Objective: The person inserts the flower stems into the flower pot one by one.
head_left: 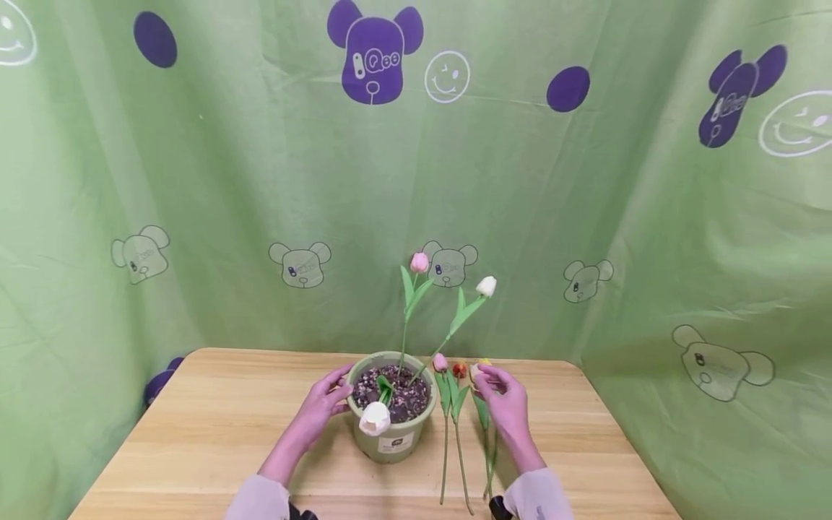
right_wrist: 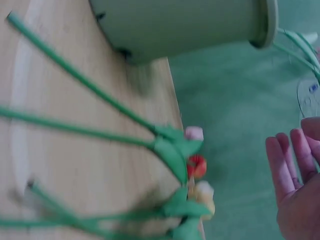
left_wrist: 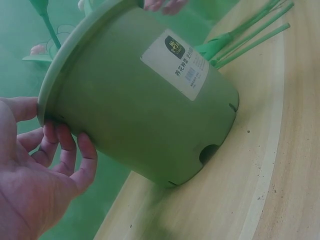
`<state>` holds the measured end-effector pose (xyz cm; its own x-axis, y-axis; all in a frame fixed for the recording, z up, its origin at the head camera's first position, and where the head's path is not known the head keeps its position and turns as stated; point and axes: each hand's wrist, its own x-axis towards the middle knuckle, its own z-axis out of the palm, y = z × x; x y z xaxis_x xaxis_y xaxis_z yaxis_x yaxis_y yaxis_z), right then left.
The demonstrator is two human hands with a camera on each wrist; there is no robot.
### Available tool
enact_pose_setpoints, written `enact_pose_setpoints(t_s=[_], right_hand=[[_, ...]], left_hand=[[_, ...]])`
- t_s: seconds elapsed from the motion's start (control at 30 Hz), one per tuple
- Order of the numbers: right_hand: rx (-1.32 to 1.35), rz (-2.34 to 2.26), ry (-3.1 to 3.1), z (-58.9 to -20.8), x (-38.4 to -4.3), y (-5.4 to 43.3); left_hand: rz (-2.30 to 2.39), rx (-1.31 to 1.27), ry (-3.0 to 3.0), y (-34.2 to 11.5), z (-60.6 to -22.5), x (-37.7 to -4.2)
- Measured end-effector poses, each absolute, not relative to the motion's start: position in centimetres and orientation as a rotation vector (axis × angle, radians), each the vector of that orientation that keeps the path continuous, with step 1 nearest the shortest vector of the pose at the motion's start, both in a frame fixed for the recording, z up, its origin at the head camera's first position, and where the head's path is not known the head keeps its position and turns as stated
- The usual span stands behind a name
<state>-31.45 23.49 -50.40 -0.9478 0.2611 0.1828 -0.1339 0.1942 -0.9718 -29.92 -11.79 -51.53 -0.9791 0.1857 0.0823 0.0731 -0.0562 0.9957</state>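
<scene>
A green flower pot point(head_left: 367, 439) filled with dark soil stands on the table. My left hand point(head_left: 320, 408) grips its left rim, thumb over the edge and fingers curled beneath, as the left wrist view shows. Three artificial tulips rise from the soil: a pink tulip point(head_left: 419, 263), a white tulip point(head_left: 486, 287) leaning right and another white tulip point(head_left: 375, 419) tipped toward me. Over the loose tulips right of the pot hovers my right hand point(head_left: 508, 404), fingers loosely bent. The right wrist view shows that hand point(right_wrist: 300, 195) apart from the flower heads, holding nothing.
Several loose tulips lie with stems toward me, among them a pink tulip point(head_left: 440, 362) and a red-orange tulip point(head_left: 459, 370). The wooden table point(head_left: 227, 419) is backed by a green printed curtain point(head_left: 364, 180), which also hangs at both sides.
</scene>
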Motion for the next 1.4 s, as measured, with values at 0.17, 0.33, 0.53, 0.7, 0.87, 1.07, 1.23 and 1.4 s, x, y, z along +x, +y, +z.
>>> enact_pose_setpoints(t_s=[0.17,0.33,0.53,0.7,0.87,1.07,1.23,1.4], right_hand=[[-0.208,1.785,-2.245,-51.4,-30.4,26.1],[-0.283,1.723,-2.328,-52.7,-29.3,27.9],[-0.345,1.653,-2.429,-54.4,-28.6,29.2],[-0.409,1.644,-2.484,-55.5,-28.3,29.7],[-0.45,1.699,-2.456,-56.4,-28.2,29.8],[-0.444,1.713,-2.437,-56.9,-28.3,29.7],[-0.444,1.675,-2.45,-57.0,-28.5,29.4],[-0.439,1.6,-2.496,-57.0,-28.8,29.2]], left_hand=[[2.22,0.282,2.099,-11.9,-51.6,-29.9],[2.222,0.27,2.099,-12.0,-51.7,-29.9],[2.22,0.273,2.096,-12.1,-51.7,-29.9],[2.213,0.271,2.099,-12.1,-51.7,-29.8],[2.2,0.273,2.108,-11.9,-51.7,-29.7],[2.214,0.272,2.102,-11.8,-51.6,-29.8],[2.216,0.273,2.1,-11.8,-51.6,-29.9],[2.21,0.269,2.102,-11.8,-51.6,-29.9]])
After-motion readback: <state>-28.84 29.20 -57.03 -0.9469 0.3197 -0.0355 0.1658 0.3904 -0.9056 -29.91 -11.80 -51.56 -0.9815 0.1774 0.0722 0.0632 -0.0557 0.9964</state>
